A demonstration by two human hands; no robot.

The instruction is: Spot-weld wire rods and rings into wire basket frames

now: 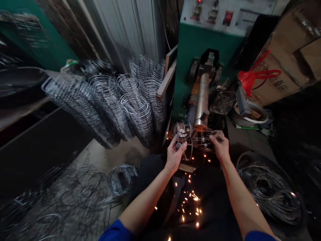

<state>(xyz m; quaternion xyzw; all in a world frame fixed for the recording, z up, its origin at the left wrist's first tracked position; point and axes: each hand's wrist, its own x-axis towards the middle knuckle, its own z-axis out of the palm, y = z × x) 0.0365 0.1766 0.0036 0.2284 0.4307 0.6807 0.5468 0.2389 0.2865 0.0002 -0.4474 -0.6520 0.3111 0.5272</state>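
We observe a metalworking workshop: green machine (208, 43) at upper centre, stacked wire frames (137, 110) left of centre, flying sparks (194, 197) below.

Two bare hands pinching, right of centre.
Left hand (175, 157) and right hand (220, 144) sit apart, fingers bent; both forearms (147, 197) slant up from the lower edge, blue sleeves (117, 231) near the elbows.

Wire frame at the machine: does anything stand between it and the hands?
Nothing visible. The left hand grips the wire frame directly; the right hand pinches thin wires beside it. The metal cylinder ends just above, between the hands.
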